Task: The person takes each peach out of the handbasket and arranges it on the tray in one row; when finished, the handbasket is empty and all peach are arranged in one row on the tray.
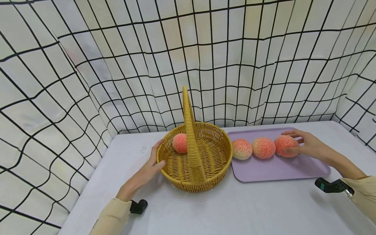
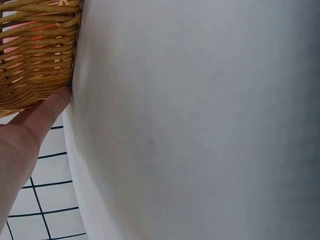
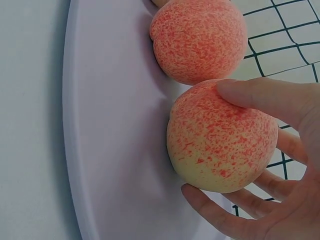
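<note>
Peach (image 3: 222, 135) at the right end of a row of three sits in the curve of the right hand (image 1: 314, 147), thumb across one side and fingers bent around the other; being nearly round, it has no clear long axis, but in the right wrist view its creamy patch faces away from the middle peach (image 1: 263, 148) and red speckle covers the rest. Whether its underside bears on the lilac tray (image 1: 273, 171) cannot be told. That tray is a smooth, flat, rounded-corner rectangle with a low lip, its long axis running left to right, and along it the middle peach and the left peach (image 1: 242, 149) continue the row, both finely mottled in coral over pale yellow, the left one the paler and just beside the basket (image 1: 182, 185). Round and woven from golden-brown strands, the basket stands upright on the white table (image 1: 235, 209), its tall wrapped handle (image 1: 192, 147) arching from the near rim to the far rim, so that its span runs front to back. Inside, near the left part of the wall, lies a fourth peach (image 1: 179, 143), deep coral, partly hidden by the handle. The left hand (image 1: 151, 169) rests on the basket's left side, thumb and fingers spread wide along the curve; how firmly it presses cannot be told. Beyond the table is white sheeting (image 1: 164, 65) lined with a black grid
</note>
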`<state>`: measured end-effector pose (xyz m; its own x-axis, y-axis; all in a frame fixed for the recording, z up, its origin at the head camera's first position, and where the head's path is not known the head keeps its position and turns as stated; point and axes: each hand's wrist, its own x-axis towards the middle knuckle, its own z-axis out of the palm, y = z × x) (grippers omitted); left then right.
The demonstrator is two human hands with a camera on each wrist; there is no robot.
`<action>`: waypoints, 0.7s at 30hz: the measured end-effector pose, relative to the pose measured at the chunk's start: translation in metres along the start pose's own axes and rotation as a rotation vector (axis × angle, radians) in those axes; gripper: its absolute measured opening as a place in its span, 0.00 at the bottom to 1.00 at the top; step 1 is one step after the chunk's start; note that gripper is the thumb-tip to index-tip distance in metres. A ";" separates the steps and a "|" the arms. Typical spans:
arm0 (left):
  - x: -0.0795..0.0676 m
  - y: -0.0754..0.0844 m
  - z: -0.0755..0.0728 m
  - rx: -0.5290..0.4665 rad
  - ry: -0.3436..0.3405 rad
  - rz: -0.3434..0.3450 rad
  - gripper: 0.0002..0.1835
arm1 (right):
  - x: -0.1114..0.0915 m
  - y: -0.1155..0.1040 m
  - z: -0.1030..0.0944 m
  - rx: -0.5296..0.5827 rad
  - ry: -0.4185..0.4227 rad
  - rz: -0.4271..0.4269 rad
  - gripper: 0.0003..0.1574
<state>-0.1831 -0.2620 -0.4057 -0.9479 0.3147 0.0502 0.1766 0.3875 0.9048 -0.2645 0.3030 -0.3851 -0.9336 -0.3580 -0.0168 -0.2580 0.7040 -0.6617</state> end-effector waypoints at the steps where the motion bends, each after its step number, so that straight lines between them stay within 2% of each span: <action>1: 0.000 0.000 0.000 -0.001 -0.001 0.001 0.45 | 0.000 0.000 -0.001 -0.002 -0.001 -0.001 0.43; 6: 0.001 -0.001 -0.001 -0.009 -0.001 0.003 0.45 | 0.003 -0.008 -0.011 -0.018 0.016 -0.003 0.42; 10: 0.000 -0.001 -0.001 -0.010 -0.001 0.000 0.45 | 0.008 -0.031 -0.023 -0.046 0.080 -0.021 0.40; 15: -0.002 -0.002 -0.004 -0.013 0.002 0.000 0.45 | 0.026 -0.086 -0.021 -0.008 0.107 -0.117 0.37; 21: -0.003 -0.002 -0.004 0.005 0.001 -0.001 0.45 | 0.062 -0.162 0.007 0.076 0.034 -0.292 0.32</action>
<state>-0.1816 -0.2668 -0.4056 -0.9484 0.3132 0.0499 0.1770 0.3923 0.9026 -0.2788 0.1629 -0.2839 -0.8306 -0.5171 0.2066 -0.4988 0.5260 -0.6889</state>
